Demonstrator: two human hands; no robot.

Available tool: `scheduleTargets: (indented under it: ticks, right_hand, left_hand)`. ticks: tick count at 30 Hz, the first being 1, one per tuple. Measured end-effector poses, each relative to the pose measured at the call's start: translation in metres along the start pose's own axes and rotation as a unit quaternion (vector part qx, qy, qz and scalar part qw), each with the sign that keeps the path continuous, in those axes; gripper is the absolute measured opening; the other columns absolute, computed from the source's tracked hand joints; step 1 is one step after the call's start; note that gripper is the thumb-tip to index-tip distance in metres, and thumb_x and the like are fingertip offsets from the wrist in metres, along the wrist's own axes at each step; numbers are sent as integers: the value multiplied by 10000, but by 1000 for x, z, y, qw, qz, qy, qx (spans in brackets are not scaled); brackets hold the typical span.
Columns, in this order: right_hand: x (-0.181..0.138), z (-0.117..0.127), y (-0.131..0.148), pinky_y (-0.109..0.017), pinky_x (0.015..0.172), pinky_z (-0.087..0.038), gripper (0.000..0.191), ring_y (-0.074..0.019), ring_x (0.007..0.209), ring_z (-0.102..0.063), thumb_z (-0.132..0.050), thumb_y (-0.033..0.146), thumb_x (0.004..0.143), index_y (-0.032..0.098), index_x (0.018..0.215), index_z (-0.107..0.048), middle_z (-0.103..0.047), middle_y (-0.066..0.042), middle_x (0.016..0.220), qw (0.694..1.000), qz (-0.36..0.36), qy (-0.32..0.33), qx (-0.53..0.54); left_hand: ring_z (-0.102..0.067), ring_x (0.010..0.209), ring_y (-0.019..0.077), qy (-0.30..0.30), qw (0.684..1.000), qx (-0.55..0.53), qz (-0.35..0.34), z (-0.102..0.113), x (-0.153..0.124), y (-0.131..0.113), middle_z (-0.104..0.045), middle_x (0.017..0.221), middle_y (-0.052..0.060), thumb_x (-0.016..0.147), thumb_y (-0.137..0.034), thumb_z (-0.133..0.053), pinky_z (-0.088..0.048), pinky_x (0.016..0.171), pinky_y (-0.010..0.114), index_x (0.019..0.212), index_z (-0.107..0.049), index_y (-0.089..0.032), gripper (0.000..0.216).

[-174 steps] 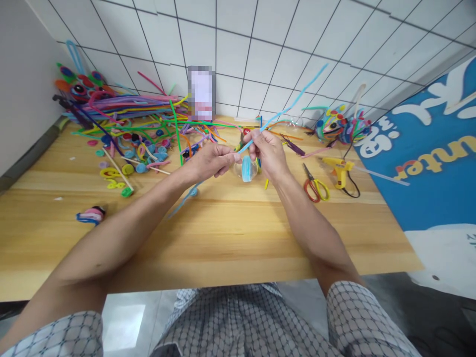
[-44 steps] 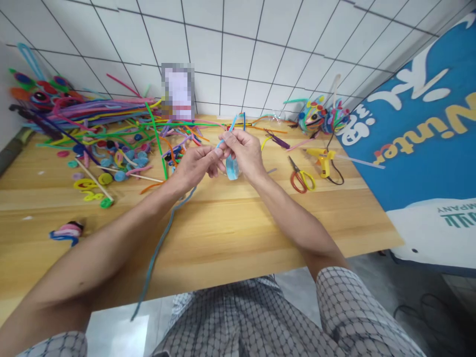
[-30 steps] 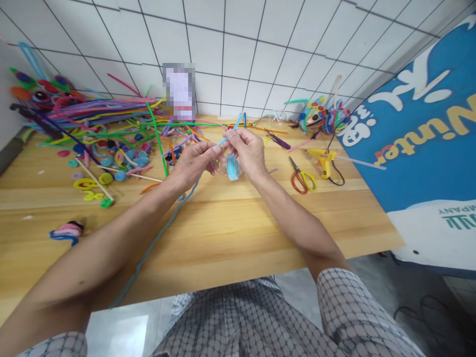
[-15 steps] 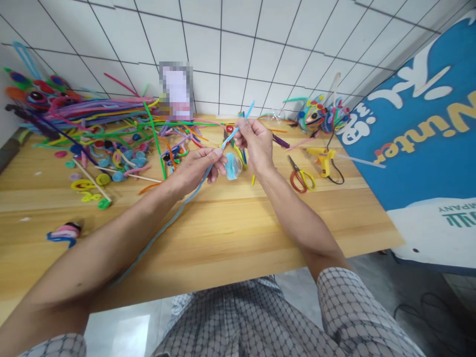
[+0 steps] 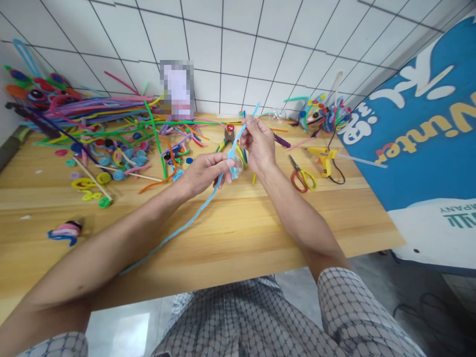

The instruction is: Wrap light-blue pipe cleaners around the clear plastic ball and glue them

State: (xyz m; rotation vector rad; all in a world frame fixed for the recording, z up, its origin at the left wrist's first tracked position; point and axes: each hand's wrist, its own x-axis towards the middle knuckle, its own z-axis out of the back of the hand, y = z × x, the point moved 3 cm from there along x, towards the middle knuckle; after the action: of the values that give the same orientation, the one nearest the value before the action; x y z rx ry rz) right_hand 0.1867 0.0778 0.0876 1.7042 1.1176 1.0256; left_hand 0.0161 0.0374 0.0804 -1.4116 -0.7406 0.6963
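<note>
Scissors [image 5: 296, 167] lie on the wooden table [image 5: 241, 233], blades towards the tiled wall [image 5: 238, 54]. A yellow glue gun [image 5: 324, 157] is located beside them, on the right. At the table's right edge, I observe a blue lettered board [image 5: 416, 166].

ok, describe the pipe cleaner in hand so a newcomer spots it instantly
Start at the wooden table and find the left hand and right hand near its middle. Both hold one long, light blue pipe cleaner, its tail trailing left toward the near edge. Unlike the multicoloured heap at back left, it is a single strand, held by fingers.
</note>
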Motion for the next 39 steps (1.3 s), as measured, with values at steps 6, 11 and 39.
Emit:
scheduleTargets:
  ticks: [6,11,39]
  right_hand:
    - [2,3,4,-247,514,-407,602,-80,553,-520,-779,844,926,269,863,-613,-568,75,683,1000,-5,7,-27]
    - [4,7,17,-242,500,-395,587,-81,556,-514,-779,829,939,267,863,-626,-553,74,675,1000,12,-21,-4]
    - [30,36,42,-214,502,-430,528,-78,529,-574,-795,706,994,258,788,-603,-538,72,634,998,47,-23,-19]
  left_hand:
    - [-565,459,75,43,999,9,28,-7,-2,3,-685,591,-17,871,-651,-893,-445,479,189,879,-762,-154,513]
    - [-632,475,92,76,995,-43,52,-10,-3,5,-719,603,-4,831,-684,-944,-477,497,188,891,-774,-152,562]
    - [-568,394,77,-4,996,-65,53,-11,-1,20,-783,709,10,765,-723,-954,-400,377,194,1000,-742,-143,661]
